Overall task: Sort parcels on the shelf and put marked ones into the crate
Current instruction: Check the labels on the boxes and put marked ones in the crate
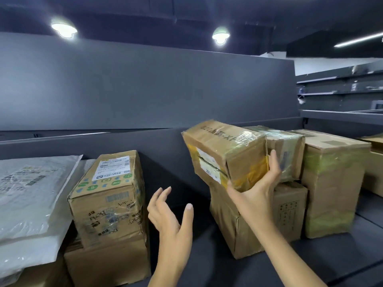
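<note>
My right hand [257, 189] grips a taped box [223, 150] right of centre in the frame, with thumb and fingers clasped across its near end. The box is tilted above a lower carton [290, 214] on the shelf [196, 266]. My left hand [170, 216] hangs at lower centre, fingers spread and loosely curled, holding nothing. A labelled box [107, 195] stands left of it, and white mailers [31, 193] lie at the left edge.
</note>
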A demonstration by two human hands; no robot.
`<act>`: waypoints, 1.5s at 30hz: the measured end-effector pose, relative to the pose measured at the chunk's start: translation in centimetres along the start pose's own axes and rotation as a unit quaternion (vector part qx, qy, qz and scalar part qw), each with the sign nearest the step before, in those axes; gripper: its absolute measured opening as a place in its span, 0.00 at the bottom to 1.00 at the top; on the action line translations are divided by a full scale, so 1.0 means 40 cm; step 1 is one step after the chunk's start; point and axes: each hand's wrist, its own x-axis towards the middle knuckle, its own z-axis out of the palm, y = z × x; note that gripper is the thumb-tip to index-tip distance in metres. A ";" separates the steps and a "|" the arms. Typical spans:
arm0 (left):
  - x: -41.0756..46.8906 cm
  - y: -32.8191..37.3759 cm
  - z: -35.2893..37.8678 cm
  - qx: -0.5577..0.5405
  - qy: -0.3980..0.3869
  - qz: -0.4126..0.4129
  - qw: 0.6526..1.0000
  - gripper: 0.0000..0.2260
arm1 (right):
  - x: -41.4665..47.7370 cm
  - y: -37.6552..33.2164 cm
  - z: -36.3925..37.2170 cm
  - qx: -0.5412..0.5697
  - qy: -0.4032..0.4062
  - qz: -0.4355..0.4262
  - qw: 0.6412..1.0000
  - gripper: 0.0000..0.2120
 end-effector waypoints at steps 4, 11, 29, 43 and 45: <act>0.059 0.033 -0.033 -0.269 -0.021 -0.157 0.950 0.28 | -0.011 -0.014 -0.031 -0.045 -0.025 -0.265 0.963 0.52; 0.103 0.071 -0.106 -0.519 -0.111 -0.178 0.828 0.32 | -0.003 0.018 -0.098 0.003 -0.108 -0.427 0.898 0.45; 0.122 0.062 -0.076 -0.265 -0.116 -0.023 0.957 0.24 | 0.022 -0.079 -0.175 0.257 -0.043 0.058 0.964 0.33; 0.087 0.036 -0.089 -0.313 -0.200 -0.027 0.928 0.37 | 0.076 -0.091 -0.221 0.300 -0.149 0.398 0.854 0.26; 0.082 0.035 -0.092 -0.334 -0.214 -0.056 0.916 0.38 | 0.105 -0.098 -0.236 0.276 -0.193 0.440 0.833 0.19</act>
